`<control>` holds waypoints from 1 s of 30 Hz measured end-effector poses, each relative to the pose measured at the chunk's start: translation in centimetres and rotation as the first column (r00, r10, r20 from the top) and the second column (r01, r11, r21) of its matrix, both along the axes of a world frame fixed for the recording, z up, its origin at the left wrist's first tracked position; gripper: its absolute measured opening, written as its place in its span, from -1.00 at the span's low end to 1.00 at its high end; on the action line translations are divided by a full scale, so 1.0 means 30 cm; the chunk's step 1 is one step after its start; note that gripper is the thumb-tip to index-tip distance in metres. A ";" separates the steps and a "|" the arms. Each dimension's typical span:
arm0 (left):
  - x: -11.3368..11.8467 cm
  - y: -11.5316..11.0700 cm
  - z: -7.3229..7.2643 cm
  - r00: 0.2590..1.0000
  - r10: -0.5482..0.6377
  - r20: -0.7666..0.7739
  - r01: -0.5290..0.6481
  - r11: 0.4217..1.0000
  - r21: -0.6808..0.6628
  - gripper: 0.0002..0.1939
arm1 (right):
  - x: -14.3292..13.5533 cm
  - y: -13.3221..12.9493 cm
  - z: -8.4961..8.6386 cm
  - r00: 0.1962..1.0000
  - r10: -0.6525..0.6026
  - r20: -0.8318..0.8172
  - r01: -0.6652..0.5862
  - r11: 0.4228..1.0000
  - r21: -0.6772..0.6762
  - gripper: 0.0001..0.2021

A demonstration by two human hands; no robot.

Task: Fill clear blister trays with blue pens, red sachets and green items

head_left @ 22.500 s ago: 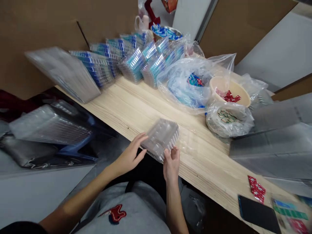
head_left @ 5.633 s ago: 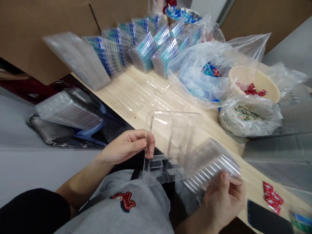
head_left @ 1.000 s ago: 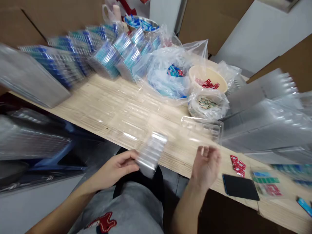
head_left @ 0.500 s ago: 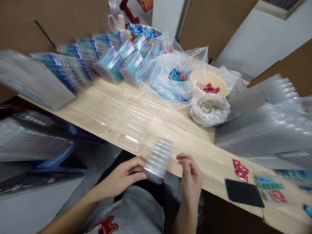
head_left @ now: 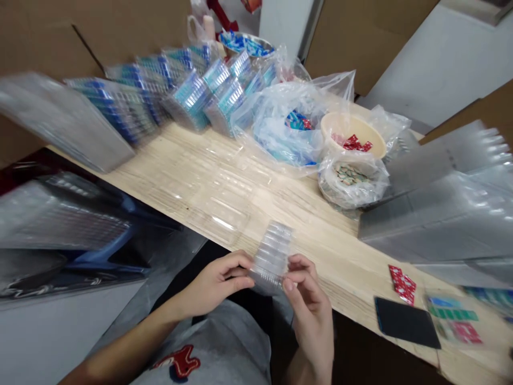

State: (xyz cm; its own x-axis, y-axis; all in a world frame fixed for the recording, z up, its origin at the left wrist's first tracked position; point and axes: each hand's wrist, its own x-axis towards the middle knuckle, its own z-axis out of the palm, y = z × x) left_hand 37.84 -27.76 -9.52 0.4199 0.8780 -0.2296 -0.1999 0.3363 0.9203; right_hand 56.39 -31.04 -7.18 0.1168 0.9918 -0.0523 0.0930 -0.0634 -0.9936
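Holding item one: a small stack of clear trays (head_left: pixel 272 255), pinched from both sides at the near edge of the counter (head_left: pixel 328 251). Left hand (head_left: pixel 218 278) gripped the stack's left end, thumb above and fingers curled beneath. Right hand (head_left: pixel 306 291) pressed thumb and fingertips to the stack's right end, remaining fingers loosely bent.

Item two: a grey shirt (head_left: pixel 208 353) with a red and blue emblem, below the hands.

Item three: a black phone (head_left: pixel 406 323), flat on the counter to the right, with a red packet (head_left: pixel 403 283) just beyond it and blurred green and pink packets (head_left: pixel 455 321) beside it.

Item four: single clear trays (head_left: pixel 218 198), laid open on the counter just past the stack.

Item five: grey tray bundles (head_left: pixel 436 214) on the right, and more bundles (head_left: pixel 60 224) on a blue stool to the left, off the counter.

Item six: a tied bag (head_left: pixel 352 179) of small patterned pieces, mid-counter, touching a beige bowl (head_left: pixel 352 133) that held red packets.

Item seven: a large clear bag (head_left: pixel 284 123) with blue contents, left of the bowl.

Item eight: rows of filled blue trays (head_left: pixel 180 91), leaning along the far edge against brown cardboard (head_left: pixel 48 32).

Item nine: a metal bowl (head_left: pixel 246 43) of blue packets, farthest back.
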 end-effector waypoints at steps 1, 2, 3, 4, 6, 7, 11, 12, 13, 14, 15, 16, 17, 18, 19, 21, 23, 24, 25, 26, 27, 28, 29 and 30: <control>0.004 0.000 -0.002 1.000 0.003 0.015 -0.003 1.000 -0.004 -0.88 | 0.003 -0.003 -0.002 1.000 -0.007 -0.005 0.007 1.000 -0.001 -0.86; 0.008 0.001 -0.003 1.000 0.004 0.027 -0.004 1.000 -0.009 -0.87 | 0.006 -0.005 -0.005 1.000 -0.014 -0.008 0.014 1.000 0.000 -0.87; 0.012 0.002 -0.005 0.999 0.004 0.035 -0.003 1.000 -0.014 -0.86 | 0.011 -0.006 -0.010 1.000 -0.020 -0.010 0.020 1.000 0.001 -0.86; 0.015 0.003 -0.006 0.999 0.003 0.039 -0.002 1.000 -0.019 -0.85 | 0.016 -0.005 -0.016 1.000 -0.021 -0.014 0.021 1.000 0.001 -0.86; 0.018 0.005 -0.008 0.999 0.007 0.039 -0.006 1.000 -0.025 -0.84 | 0.025 -0.003 -0.027 0.999 -0.022 -0.025 0.022 1.000 0.001 -0.84; 0.018 0.006 -0.009 0.999 0.009 0.037 -0.008 1.000 -0.027 -0.85 | 0.028 -0.001 -0.032 0.999 -0.023 -0.034 0.023 1.000 0.001 -0.83; 0.020 0.003 -0.011 0.999 0.027 0.029 -0.026 1.000 -0.011 -0.85 | 0.025 -0.004 -0.046 0.996 -0.045 -0.082 0.045 0.999 0.006 -0.83; 0.022 0.001 -0.011 0.999 0.029 0.029 -0.029 1.000 -0.007 -0.85 | 0.021 -0.005 -0.048 0.994 -0.054 -0.092 0.054 0.999 0.005 -0.83; 0.024 -0.001 -0.012 0.999 0.030 0.028 -0.030 1.000 -0.005 -0.85 | 0.016 -0.007 -0.049 0.993 -0.063 -0.100 0.063 0.998 0.003 -0.82; 0.026 -0.003 -0.012 0.999 0.031 0.026 -0.031 1.000 -0.002 -0.84 | 0.011 -0.007 -0.050 0.991 -0.074 -0.108 0.074 0.997 0.001 -0.81; 0.028 -0.004 -0.013 0.999 0.028 0.022 -0.028 1.000 0.001 -0.83 | 0.006 -0.007 -0.049 0.990 -0.083 -0.115 0.083 0.997 -0.001 -0.81; 0.028 -0.005 -0.013 1.000 0.024 0.019 -0.024 1.000 0.007 -0.83 | 0.003 -0.007 -0.047 0.989 -0.088 -0.121 0.088 0.996 -0.003 -0.81; 0.027 -0.005 -0.014 1.000 0.024 0.014 -0.024 1.000 0.015 -0.82 | 0.003 -0.006 -0.043 0.987 -0.092 -0.129 0.092 0.996 -0.002 -0.80; 0.022 -0.004 -0.015 1.000 0.030 0.004 -0.030 0.999 0.021 -0.80 | 0.005 -0.006 -0.038 0.986 -0.099 -0.136 0.101 0.995 0.008 -0.79; 0.014 -0.002 -0.016 0.999 0.046 -0.008 -0.046 0.999 0.025 -0.79 | 0.011 -0.007 -0.033 0.984 -0.114 -0.134 0.119 0.993 0.029 -0.78; -0.007 0.003 -0.017 0.995 0.086 -0.049 -0.084 0.996 0.034 -0.78 | 0.026 -0.011 -0.018 0.981 -0.177 -0.084 0.185 0.978 0.092 -0.79; -0.029 0.008 -0.017 0.991 0.102 -0.088 -0.098 0.994 0.052 -0.79 | 0.037 -0.017 -0.003 0.976 -0.218 0.010 0.214 0.967 0.140 -0.84; -0.037 0.010 -0.015 0.991 0.093 -0.097 -0.087 0.994 0.062 -0.80 | 0.037 -0.018 0.005 0.978 -0.202 0.054 0.192 0.971 0.144 -0.88; -0.041 0.010 -0.013 0.992 0.079 -0.099 -0.073 0.995 0.070 -0.82 | 0.033 -0.018 0.011 0.984 -0.160 0.081 0.148 0.980 0.133 -0.91; -0.042 0.010 -0.011 0.993 0.069 -0.098 -0.062 0.995 0.073 -0.84 | 0.024 -0.016 0.016 0.991 -0.095 0.092 0.084 0.990 0.114 -0.94; -0.040 0.009 -0.009 0.993 0.067 -0.095 -0.060 0.996 0.073 -0.85 | 0.013 -0.012 0.019 0.995 -0.027 0.092 0.018 0.995 0.096 -0.96; -0.036 0.008 -0.007 0.993 0.071 -0.094 -0.064 0.995 0.072 -0.86 | 0.000 -0.007 0.019 0.996 0.026 0.087 -0.033 0.996 0.083 -0.95; -0.032 0.007 -0.006 0.992 0.078 -0.095 -0.071 0.995 0.074 -0.87 | -0.012 -0.002 0.019 0.995 0.059 0.084 -0.066 0.995 0.073 -0.94; -0.028 0.006 -0.006 0.992 0.084 -0.097 -0.077 0.994 0.075 -0.87 | -0.022 0.004 0.017 0.994 0.077 0.081 -0.082 0.995 0.065 -0.94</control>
